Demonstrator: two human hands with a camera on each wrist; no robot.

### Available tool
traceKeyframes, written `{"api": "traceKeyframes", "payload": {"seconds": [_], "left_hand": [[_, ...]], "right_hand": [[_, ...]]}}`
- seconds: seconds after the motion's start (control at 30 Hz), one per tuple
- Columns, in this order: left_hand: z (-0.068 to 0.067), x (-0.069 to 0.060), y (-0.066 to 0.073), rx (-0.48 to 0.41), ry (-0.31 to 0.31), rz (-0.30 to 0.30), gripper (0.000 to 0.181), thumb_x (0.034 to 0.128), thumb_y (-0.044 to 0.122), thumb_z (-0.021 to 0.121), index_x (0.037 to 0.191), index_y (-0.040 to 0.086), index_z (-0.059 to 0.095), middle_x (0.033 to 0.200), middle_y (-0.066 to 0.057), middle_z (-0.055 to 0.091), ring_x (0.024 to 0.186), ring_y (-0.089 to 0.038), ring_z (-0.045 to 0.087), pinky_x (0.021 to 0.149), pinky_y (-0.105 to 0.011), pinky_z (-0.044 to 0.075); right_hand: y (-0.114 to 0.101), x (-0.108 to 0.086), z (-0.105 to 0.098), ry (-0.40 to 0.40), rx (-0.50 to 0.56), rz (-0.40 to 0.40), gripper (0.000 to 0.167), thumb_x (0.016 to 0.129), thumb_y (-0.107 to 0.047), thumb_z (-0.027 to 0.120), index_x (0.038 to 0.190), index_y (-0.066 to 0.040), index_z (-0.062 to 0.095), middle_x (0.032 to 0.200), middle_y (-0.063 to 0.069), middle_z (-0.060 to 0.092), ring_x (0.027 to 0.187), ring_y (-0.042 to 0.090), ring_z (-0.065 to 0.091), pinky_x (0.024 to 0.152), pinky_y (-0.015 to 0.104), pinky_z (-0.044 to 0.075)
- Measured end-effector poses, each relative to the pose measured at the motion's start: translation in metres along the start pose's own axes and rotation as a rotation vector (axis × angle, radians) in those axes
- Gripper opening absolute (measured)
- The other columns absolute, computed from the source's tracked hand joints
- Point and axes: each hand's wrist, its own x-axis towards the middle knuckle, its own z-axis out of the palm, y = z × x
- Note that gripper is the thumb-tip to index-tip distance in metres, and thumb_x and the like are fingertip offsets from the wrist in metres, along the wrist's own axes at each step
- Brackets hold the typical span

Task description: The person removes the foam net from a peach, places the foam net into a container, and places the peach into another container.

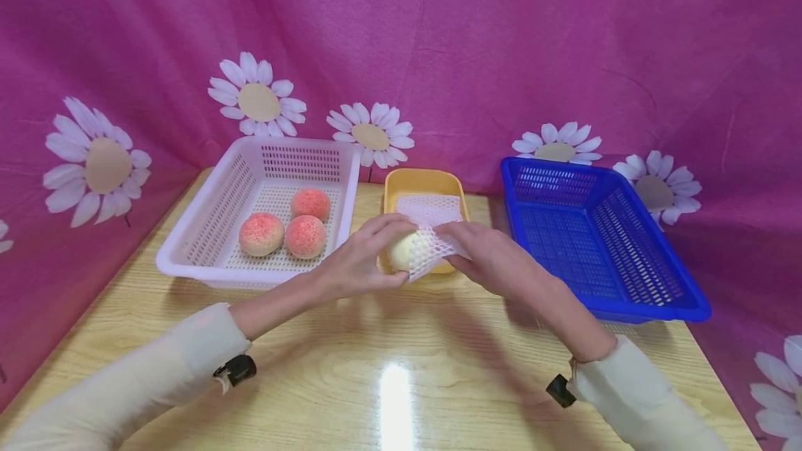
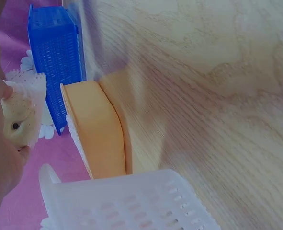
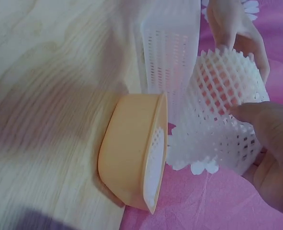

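Observation:
My left hand point(image 1: 357, 263) grips a peach point(image 1: 399, 253) from its left side, thumb below and fingers above. A white foam net sleeve point(image 1: 432, 250) covers the peach's right part. My right hand point(image 1: 504, 259) pinches the net's loose end between thumb and fingers. In the left wrist view, the peach's pale end point(image 2: 17, 117) with a dark spot sticks out of the net. Red skin shows through the mesh point(image 3: 218, 120) in the right wrist view. Both hands are above the front of a small orange tub point(image 1: 426, 175).
More foam netting point(image 3: 154, 165) lies in the tub. To the left stands a white basket point(image 1: 200, 273) with three peaches, one of them a pink-topped peach point(image 1: 262, 234) at its front. A blue basket point(image 1: 651, 310) stands on the right. A flowered magenta cloth point(image 1: 464, 54) hangs behind the wooden table point(image 1: 313, 381).

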Motion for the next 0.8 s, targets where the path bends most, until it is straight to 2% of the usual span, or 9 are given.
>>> {"api": "traceKeyframes", "payload": {"seconds": [0.13,0.27,0.5,0.8], "left_hand": [[-0.004,-0.003,-0.002,0.012,0.013,-0.005,0.067,0.0735,0.014,0.086,0.133,0.008,0.057,0.138,-0.015,0.051,0.125,-0.029,0.051,0.092,-0.037,0.054],[-0.011,-0.007,-0.003,0.023,0.035,-0.022,0.068,0.0719,0.011,0.087,0.132,0.006,0.057,0.137,-0.015,0.052,0.124,-0.029,0.053,0.093,-0.038,0.053],[-0.018,-0.015,-0.007,0.044,0.062,-0.041,0.067,0.0714,0.013,0.088,0.131,0.006,0.058,0.138,-0.017,0.052,0.126,-0.032,0.051,0.093,-0.044,0.054],[-0.026,-0.021,-0.011,0.049,0.074,-0.045,0.067,0.0715,0.012,0.088,0.131,0.004,0.058,0.137,-0.017,0.053,0.124,-0.032,0.053,0.089,-0.042,0.055]], "right_hand": [[0.006,0.005,-0.003,0.017,-0.025,-0.030,0.032,0.087,0.005,0.071,0.118,0.000,0.065,0.121,0.021,0.065,0.108,0.035,0.064,0.090,0.045,0.054],[0.011,0.013,-0.006,0.015,-0.026,-0.011,0.030,0.086,0.009,0.067,0.115,0.002,0.067,0.129,0.023,0.062,0.117,0.037,0.060,0.096,0.046,0.051],[0.018,0.023,-0.005,0.040,-0.061,0.058,0.032,0.088,0.008,0.062,0.119,0.000,0.067,0.104,0.016,0.071,0.087,0.028,0.066,0.078,0.043,0.056],[0.023,0.035,0.002,0.106,-0.079,0.095,0.034,0.089,0.008,0.058,0.121,-0.001,0.066,0.105,0.016,0.071,0.091,0.032,0.068,0.078,0.046,0.056]]}}
